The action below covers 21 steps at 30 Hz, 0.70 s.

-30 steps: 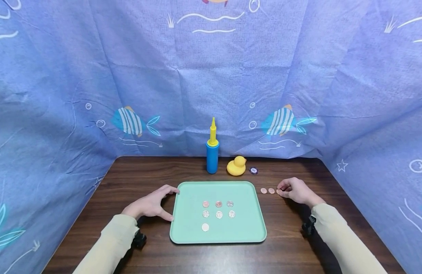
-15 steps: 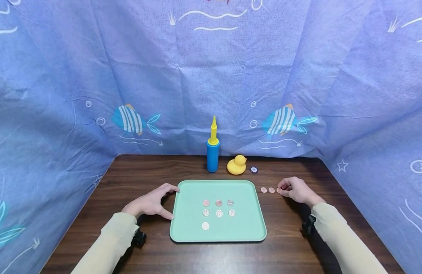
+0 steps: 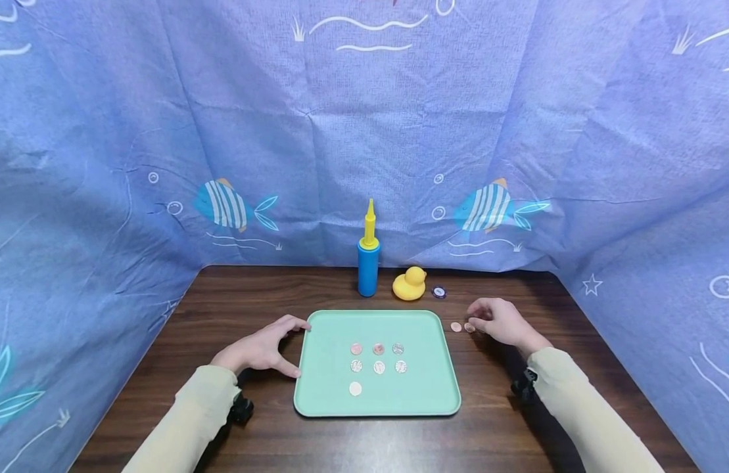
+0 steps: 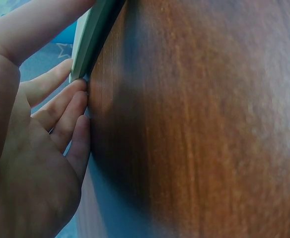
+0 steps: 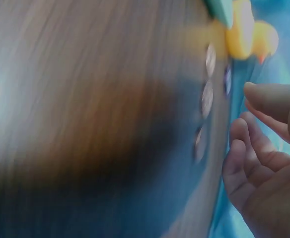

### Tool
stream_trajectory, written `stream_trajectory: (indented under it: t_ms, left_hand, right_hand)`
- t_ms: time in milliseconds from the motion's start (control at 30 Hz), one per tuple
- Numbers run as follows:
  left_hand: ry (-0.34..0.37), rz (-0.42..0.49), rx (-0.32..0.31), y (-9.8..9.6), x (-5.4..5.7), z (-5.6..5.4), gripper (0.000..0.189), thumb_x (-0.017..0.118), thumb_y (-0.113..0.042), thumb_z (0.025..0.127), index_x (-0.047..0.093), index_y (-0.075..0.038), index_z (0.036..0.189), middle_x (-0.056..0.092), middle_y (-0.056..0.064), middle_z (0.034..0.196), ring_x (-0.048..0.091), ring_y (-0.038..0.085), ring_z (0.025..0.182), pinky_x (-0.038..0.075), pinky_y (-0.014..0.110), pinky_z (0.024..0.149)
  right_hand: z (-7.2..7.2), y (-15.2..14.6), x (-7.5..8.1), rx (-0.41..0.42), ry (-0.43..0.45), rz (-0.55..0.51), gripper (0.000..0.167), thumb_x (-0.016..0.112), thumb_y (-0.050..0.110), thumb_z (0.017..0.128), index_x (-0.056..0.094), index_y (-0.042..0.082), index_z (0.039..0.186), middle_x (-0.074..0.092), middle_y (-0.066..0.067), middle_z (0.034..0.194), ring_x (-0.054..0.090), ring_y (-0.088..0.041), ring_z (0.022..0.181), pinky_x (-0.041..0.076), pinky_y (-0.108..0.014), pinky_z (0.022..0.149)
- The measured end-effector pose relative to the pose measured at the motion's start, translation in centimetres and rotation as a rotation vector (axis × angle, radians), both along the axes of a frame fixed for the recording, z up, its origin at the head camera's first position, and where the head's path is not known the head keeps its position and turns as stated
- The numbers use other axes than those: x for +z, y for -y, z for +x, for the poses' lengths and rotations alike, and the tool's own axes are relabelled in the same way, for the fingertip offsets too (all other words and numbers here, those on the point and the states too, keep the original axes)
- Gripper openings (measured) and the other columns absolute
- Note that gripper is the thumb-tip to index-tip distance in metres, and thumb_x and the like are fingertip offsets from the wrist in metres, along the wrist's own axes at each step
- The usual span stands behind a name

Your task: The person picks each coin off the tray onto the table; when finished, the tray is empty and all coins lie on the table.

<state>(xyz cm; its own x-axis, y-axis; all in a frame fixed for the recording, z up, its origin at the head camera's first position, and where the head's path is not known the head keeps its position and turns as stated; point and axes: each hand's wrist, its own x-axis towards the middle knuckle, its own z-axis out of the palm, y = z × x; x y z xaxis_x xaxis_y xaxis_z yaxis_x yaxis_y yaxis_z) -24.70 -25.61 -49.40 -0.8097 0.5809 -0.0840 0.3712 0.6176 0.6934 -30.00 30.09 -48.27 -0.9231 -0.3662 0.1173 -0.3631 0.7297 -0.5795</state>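
Note:
In the head view my left hand [image 3: 258, 345] touches the left rim of a mint-green tray [image 3: 429, 394], thumb and fingers spread apart. The left wrist view has its fingertips [image 4: 80, 84] against the tray edge [image 4: 88, 42]. On the tray lie several coins [image 3: 378, 367] in rows, with a single coin [image 3: 355, 389] nearest the front. My right hand [image 3: 500, 320] hovers right of the tray, fingers loosely bent and holding nothing visible. Below it three copper coins [image 5: 207, 99] lie in a line on the table; the rightmost is hidden behind the hand in the head view.
Behind the tray stands a blue and yellow hand pump [image 3: 367, 269], with a yellow rubber duck [image 3: 409, 284] and a dark poker chip [image 3: 438, 292] to its right. The brown wooden table [image 3: 399, 447] ends at a blue fish-patterned curtain [image 3: 364, 131].
My right hand has let go of the rightmost copper coin, lifted and shifted a little left. The left hand has stayed at the tray rim.

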Motion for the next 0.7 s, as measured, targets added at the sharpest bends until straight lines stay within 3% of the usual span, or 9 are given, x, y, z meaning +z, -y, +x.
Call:
stream_trajectory:
  t_ms: [233,500,700]
  left_hand:
    - [0.025,0.013,0.009,0.0,0.0,0.1,0.097,0.094,-0.044,0.076,0.047,-0.010,0.153,0.046,0.010,0.153,0.043,0.037,0.143,0.036,0.061,0.115]
    - [0.024,0.019,0.005,0.0,-0.2,0.0,0.097,0.094,-0.045,0.076,0.048,-0.010,0.153,0.046,0.009,0.153,0.044,0.036,0.143,0.036,0.060,0.115]
    - [0.021,0.015,0.010,0.1,-0.2,0.1,0.097,0.094,-0.046,0.076,0.048,-0.010,0.153,0.046,0.009,0.153,0.043,0.036,0.143,0.036,0.061,0.115]
  right_hand:
    - [0.4,3.9,1.2,0.116,-0.023,-0.009,0.010,0.076,0.007,0.094,0.075,0.005,0.104,0.072,0.002,0.086,0.064,-0.008,0.075,0.054,-0.027,0.067]
    - [1.2,8.2,1.2,0.227,-0.032,0.057,0.014,0.077,0.008,0.094,0.076,0.004,0.107,0.074,-0.001,0.099,0.067,-0.009,0.085,0.057,-0.031,0.076]
    - [1.7,10.6,1.4,0.338,-0.041,0.042,0.016,0.080,0.009,0.092,0.076,0.004,0.107,0.076,-0.006,0.102,0.071,-0.016,0.087,0.061,-0.038,0.079]
